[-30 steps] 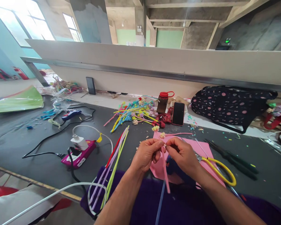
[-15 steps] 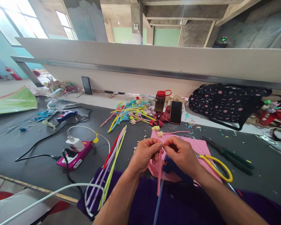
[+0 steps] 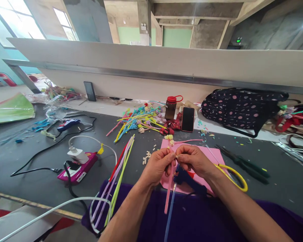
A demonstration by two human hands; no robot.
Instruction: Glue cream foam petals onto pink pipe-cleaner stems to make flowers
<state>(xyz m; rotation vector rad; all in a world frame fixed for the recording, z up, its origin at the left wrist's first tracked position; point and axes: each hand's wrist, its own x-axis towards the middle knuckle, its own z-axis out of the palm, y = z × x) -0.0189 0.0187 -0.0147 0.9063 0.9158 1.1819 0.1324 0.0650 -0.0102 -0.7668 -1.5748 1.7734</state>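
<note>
My left hand (image 3: 158,165) and my right hand (image 3: 194,160) meet fingertip to fingertip above a pink sheet (image 3: 212,156). Both pinch the top of a pink pipe cleaner (image 3: 168,190) that hangs down toward my lap, with a small pale piece at the pinch point. A pale blue pipe cleaner (image 3: 169,213) lies beside it. Under my right hand lies a blue glue gun (image 3: 189,179). Yellow-handled scissors (image 3: 236,176) rest just right of my right wrist.
A bundle of long coloured pipe cleaners (image 3: 118,168) lies left of my hands. A pink power strip (image 3: 77,168) with cables is further left. A pile of finished pieces (image 3: 138,121), a red-capped bottle (image 3: 171,107), a phone (image 3: 188,119), green pliers (image 3: 244,163) and a spotted bag (image 3: 242,107) sit behind.
My hands stay pinched together on the pink pipe cleaner; its hanging end has swung slightly left. The view has shifted a little to the right and down.
</note>
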